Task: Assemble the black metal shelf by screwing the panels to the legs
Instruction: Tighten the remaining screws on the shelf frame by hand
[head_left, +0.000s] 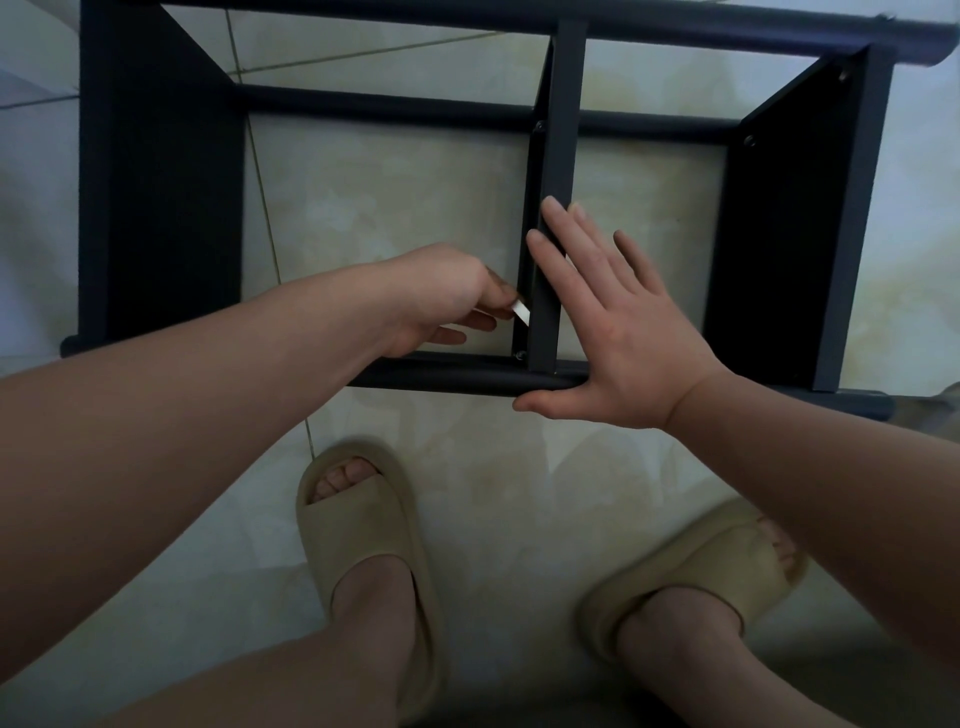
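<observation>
Pinching pale tool (521, 313), type unclear: L hand (441, 296) grip; R hand (613, 332) flat, released, on mid panel (558, 156).

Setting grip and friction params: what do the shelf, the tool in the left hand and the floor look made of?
Shelf: painted metal by the look, matte black, with thin folded edges and screws.
Tool, pinched by the left hand: flat pale strip, probably bare metal; too small to be sure.
Floor: glazed tile, cream and marbled, with grout lines and a soft sheen.
</observation>
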